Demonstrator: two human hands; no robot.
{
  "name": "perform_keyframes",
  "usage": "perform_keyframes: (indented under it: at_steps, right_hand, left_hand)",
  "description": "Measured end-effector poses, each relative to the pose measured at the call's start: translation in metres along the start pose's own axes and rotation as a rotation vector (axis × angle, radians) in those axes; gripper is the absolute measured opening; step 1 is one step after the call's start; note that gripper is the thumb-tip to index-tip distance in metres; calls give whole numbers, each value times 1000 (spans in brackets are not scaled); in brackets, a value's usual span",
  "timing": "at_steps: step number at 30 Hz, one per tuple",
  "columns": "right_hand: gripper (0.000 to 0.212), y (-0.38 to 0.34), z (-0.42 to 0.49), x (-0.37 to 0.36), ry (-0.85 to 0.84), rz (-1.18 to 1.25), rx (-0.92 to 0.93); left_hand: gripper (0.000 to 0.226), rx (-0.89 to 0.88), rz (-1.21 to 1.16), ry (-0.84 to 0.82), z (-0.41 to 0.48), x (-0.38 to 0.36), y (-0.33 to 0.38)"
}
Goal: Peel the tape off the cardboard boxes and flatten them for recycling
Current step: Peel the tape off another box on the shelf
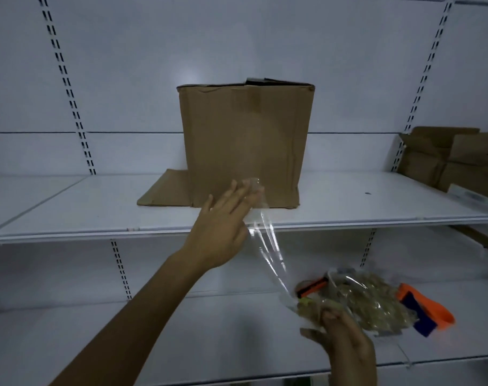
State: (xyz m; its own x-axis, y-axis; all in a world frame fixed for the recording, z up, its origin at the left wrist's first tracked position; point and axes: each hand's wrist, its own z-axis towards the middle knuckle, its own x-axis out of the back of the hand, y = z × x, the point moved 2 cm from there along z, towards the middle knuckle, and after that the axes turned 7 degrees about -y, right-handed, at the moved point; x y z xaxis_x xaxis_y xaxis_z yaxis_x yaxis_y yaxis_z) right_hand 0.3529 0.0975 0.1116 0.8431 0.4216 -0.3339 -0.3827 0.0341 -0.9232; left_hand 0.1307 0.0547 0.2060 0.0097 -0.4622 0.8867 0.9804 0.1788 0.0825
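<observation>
Head view: cardboard box point(245, 146) stands at 12 o'clock on the shelf point(70, 207), left hand point(220, 227) with straight, close-set fingers touching a clear tape strip point(267, 246) running toward 5 o'clock, where the right hand point(346, 346) pinches it.

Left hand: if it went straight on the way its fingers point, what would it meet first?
Most likely the lower front of the cardboard box, just past the tape on the left hand; depth unclear.

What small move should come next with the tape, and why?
Probably lower the left hand to press the tape onto the wad. The clear strip hangs from its straight fingers down to the right hand, which pinches the other end beside that wad; the box stands unflattened.
</observation>
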Motion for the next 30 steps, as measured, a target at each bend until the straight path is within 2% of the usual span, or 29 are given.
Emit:
perform_keyframes:
  at_steps: [2,4,5,8,10,12,14,15,17,19,22,24,27,29,30]
  right_hand:
    - [54,-8,6,-2,37,-60,121]
    - [24,-22,12,-7,-27,-136,211]
    - [18,-32,16,-12,-79,-197,259]
    - [62,-62,36,-33,-168,-473,573]
    - [84,-74,55,-56,-273,-756,854]
    - [106,-73,77,-76,-367,-1064,1024]
    - [116,-64,94,-92,-401,-1243,1026]
    - [114,-60,100,-100,-398,-1274,1003]
    - [97,-53,109,-116,-365,-1245,999]
    - [71,-52,115,-126,-266,-1171,1083]
    - [40,-60,117,-133,-88,-1056,1227]
    - [32,-65,116,-136,-90,-1004,1254]
    - [29,-70,113,-139,-109,-918,1111]
    - [24,-81,111,-139,-79,-793,906]
    - [21,-86,113,-138,-85,-704,796]
  left_hand:
    - [68,-36,57,-38,-4,-1,2]
    - [55,-77,191,2,-6,-8,3]
    - [45,-68,195,54,-6,-12,3]
    - [25,-20,68,182,-7,-12,8]
    - [20,-29,-2,237,-10,-5,13]
    - [21,-16,-102,299,-13,7,14]
    - [23,8,-227,357,-17,21,14]
    - [24,-1,-283,374,-18,28,13]
    - [23,-62,-355,380,-19,37,14]
    - [23,-81,-388,389,-21,43,13]
    - [31,18,-366,525,-25,60,3]
    - [37,94,-285,619,-24,75,-3]
    - [59,137,-374,635,-15,86,0]
    - [71,98,-405,569,-5,86,0]
    - [74,70,-348,509,1,83,-2]
